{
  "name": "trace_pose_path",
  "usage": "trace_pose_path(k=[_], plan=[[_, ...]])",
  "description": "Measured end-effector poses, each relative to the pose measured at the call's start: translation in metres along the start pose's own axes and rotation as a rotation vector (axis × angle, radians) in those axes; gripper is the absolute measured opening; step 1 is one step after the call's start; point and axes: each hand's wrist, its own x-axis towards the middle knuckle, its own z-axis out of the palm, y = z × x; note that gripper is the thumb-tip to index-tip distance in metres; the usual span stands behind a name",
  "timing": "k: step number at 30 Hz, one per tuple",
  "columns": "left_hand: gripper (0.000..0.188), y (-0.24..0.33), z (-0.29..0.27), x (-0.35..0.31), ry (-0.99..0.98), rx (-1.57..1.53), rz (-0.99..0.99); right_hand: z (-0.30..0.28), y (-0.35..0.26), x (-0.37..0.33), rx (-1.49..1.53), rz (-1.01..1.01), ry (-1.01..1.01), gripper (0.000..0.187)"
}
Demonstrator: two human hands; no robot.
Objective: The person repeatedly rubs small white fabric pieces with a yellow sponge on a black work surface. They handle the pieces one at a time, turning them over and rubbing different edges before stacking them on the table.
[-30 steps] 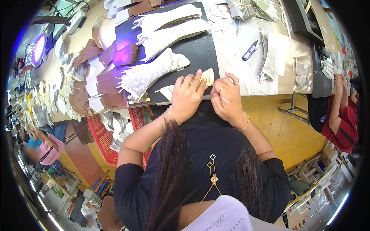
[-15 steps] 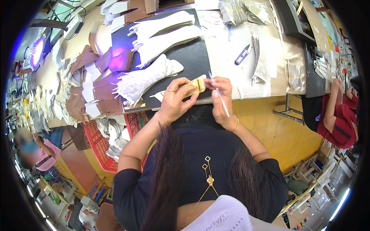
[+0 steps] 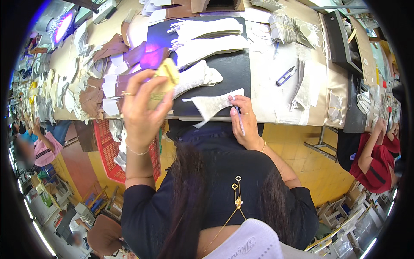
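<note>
The person's left hand (image 3: 144, 99) is closed on a small yellow piece (image 3: 167, 72), gripped between thumb and fingers and raised clear of the work; the right hand (image 3: 246, 121) holds a slim pale pen (image 3: 241, 123) along its fingers. The right fingertips also meet the near end of a white cut piece (image 3: 211, 103), which spreads leftward from that grip over the dark mat (image 3: 237, 67); whether they pinch it or merely press on it cannot be told. The step in hand looks like handling this one piece, with the yellow piece lifted off it and the pen kept ready. A next move on the white piece would call for a steady right hold at its end, without the pen tip straying over it. Below and left of the left grip, under the table edge, a red basket (image 3: 108, 157) holds loose pale pieces (image 3: 117, 130). Well right of and beyond the right grip stands an open dark box (image 3: 334, 39), its contents unclear; far ahead, a brown box (image 3: 199, 7) shows only a dark inside.
</note>
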Motion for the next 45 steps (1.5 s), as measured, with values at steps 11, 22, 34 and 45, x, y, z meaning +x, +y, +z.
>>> trace_pose_path(k=[11, 22, 34, 45], plan=[[0.023, -0.030, 0.063, -0.003, -0.218, 0.107, 0.103, -0.011, 0.005, 0.005, 0.254, 0.061, 0.071, 0.021], [0.026, 0.020, 0.140, -0.058, -0.308, -0.101, 0.230, -0.042, 0.010, 0.005, 0.127, 0.206, 0.133, 0.025], [0.027, 0.017, 0.154, -0.062, -0.295, -0.027, 0.265, -0.042, 0.007, 0.006, -0.010, 0.168, 0.058, 0.021], [0.027, 0.025, 0.150, -0.061, -0.355, 0.132, 0.323, -0.027, 0.000, 0.022, -0.393, -0.080, 0.010, 0.013]])
